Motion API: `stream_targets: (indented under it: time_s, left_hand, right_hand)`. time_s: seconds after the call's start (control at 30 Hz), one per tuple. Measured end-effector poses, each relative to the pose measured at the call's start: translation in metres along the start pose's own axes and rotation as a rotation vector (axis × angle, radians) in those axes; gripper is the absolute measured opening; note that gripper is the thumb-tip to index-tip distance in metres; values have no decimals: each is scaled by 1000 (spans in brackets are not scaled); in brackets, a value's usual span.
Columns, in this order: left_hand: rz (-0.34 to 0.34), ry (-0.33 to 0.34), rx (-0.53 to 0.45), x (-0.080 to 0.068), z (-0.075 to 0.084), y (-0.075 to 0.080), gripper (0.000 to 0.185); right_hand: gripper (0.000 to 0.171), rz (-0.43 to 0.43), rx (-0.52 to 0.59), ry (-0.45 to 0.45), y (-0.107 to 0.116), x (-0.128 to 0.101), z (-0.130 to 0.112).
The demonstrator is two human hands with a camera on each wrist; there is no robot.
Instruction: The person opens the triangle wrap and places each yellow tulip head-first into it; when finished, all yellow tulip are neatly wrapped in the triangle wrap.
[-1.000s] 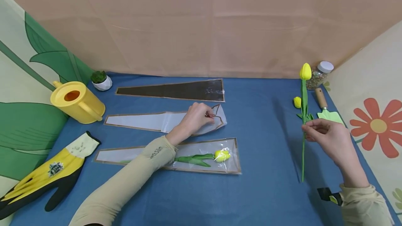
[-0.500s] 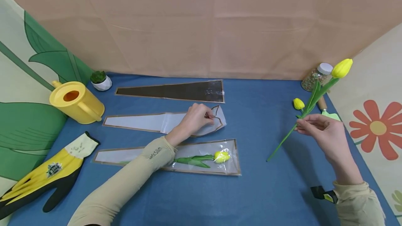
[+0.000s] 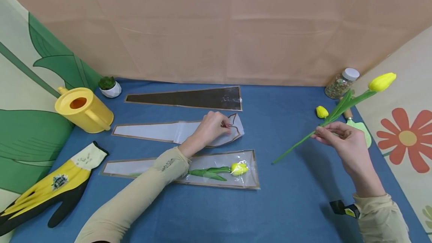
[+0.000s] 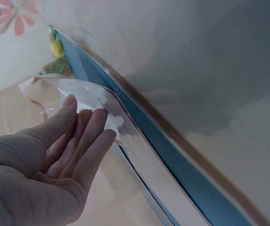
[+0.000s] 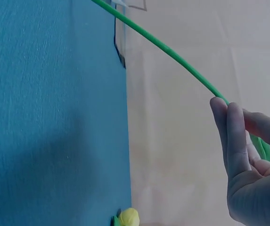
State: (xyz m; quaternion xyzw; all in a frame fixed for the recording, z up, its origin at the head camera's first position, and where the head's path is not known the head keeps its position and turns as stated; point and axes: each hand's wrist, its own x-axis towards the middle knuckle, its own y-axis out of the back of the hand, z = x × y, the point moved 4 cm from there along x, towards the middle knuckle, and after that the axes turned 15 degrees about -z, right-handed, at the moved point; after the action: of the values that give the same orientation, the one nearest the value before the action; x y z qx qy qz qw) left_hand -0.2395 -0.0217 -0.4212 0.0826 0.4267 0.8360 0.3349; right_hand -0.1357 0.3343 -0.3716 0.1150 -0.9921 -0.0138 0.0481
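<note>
My right hand (image 3: 341, 140) pinches the green stem of a yellow tulip (image 3: 381, 82) in the air at the right. The bloom points up and right, and the stem (image 5: 172, 54) slants down to the left toward the sleeves. My left hand (image 3: 210, 127) pinches the raised open end of the middle white flower sleeve (image 3: 148, 131), and its clear film (image 4: 97, 96) bulges open beyond the fingertips. In front lies another white sleeve (image 3: 118, 167) with a yellow tulip (image 3: 239, 168) inside, partly hidden by my left forearm. A black sleeve (image 3: 189, 98) lies flat at the back.
A second loose tulip (image 3: 321, 112) lies at the right by a light green trowel (image 3: 361, 128) and a lidded jar (image 3: 339, 83). At the left are a yellow watering can (image 3: 84, 110), a small potted succulent (image 3: 110, 87) and a yellow-black glove (image 3: 57, 183).
The tulip in my right hand has turned from upright to slanting, its bloom swinging right and its stem end left. That hand has shifted slightly left. My left hand stays at the sleeve.
</note>
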Motion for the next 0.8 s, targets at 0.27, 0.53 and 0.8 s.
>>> stream_targets:
  time_s: [0.27,0.53,0.8]
  left_hand:
    - [12,-12,8,0,0,2,8]
    - [4,-7,22,0,1,3,7]
    - [11,-14,20,0,3,0,8]
  right_hand:
    - [9,4,80,33,-6,5,4]
    - [8,52,163,72,-17,12,10]
    - [5,107,163,60,-26,18,14]
